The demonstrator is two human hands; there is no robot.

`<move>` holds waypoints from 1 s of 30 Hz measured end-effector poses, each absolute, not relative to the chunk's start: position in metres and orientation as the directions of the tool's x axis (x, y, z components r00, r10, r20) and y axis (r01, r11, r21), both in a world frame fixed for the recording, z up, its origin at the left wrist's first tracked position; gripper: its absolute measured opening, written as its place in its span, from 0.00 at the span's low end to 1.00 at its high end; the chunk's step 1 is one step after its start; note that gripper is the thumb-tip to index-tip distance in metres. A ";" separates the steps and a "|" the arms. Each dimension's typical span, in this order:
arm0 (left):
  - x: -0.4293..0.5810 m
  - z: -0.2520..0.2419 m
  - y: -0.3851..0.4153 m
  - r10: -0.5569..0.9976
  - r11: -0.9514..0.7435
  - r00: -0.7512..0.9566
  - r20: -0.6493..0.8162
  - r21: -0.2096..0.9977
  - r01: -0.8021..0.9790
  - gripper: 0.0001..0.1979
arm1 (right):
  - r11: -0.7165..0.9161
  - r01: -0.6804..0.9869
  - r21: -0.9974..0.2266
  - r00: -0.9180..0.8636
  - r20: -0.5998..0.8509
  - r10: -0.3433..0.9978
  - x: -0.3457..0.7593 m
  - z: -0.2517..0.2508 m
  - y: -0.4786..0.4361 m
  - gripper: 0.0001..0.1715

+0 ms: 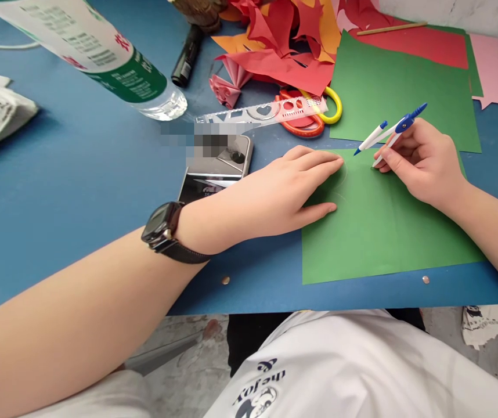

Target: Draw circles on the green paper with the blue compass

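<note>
A sheet of green paper [383, 232] lies at the front of the blue table, with faint curved lines near its upper left. My left hand [310, 180] rests flat on the paper's left side, fingers stretched out and thumb apart. In my right hand [423, 162] is a blue and white drawing compass [399, 130], gripped by one leg between thumb and fingers. That leg's tip points down at the green paper; whether it touches is hard to tell. The other leg sticks out to the left, its blue tip above the paper's top edge.
A phone [214, 168] lies beside my left forearm. Behind it are a clear stencil ruler [262, 113], scissors [334, 107], red and orange paper scraps [275, 35], another green sheet [401, 87] and a black marker [188, 55]. A water bottle [114, 64] stands at the left.
</note>
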State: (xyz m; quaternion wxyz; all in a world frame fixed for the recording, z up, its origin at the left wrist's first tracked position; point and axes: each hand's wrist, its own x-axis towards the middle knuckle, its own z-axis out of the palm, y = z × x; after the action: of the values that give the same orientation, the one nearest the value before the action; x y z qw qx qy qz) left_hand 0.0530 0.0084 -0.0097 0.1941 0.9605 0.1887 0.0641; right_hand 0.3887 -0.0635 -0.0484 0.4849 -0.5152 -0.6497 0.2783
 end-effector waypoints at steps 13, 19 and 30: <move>0.054 -0.007 0.007 0.397 -0.851 0.918 0.017 0.381 0.361 0.41 | 0.287 0.427 -0.858 -0.004 0.315 0.949 0.388 -0.045 -0.065 0.34; 0.053 -0.006 0.007 0.389 -0.856 0.921 0.024 0.378 0.352 0.41 | 0.302 0.431 -0.850 -0.026 0.323 0.946 0.390 -0.046 -0.063 0.35; 0.053 -0.006 0.009 0.388 -0.852 0.921 0.028 0.391 0.347 0.40 | 0.291 0.423 -0.858 -0.003 0.319 0.948 0.386 -0.045 -0.063 0.36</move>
State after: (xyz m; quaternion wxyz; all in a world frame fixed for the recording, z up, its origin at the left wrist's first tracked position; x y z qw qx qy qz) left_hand 0.0528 0.0085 -0.0058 0.1930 0.9609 0.1911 0.0531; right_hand 0.3863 -0.0627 -0.0451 0.4705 -0.5264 -0.6510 0.2787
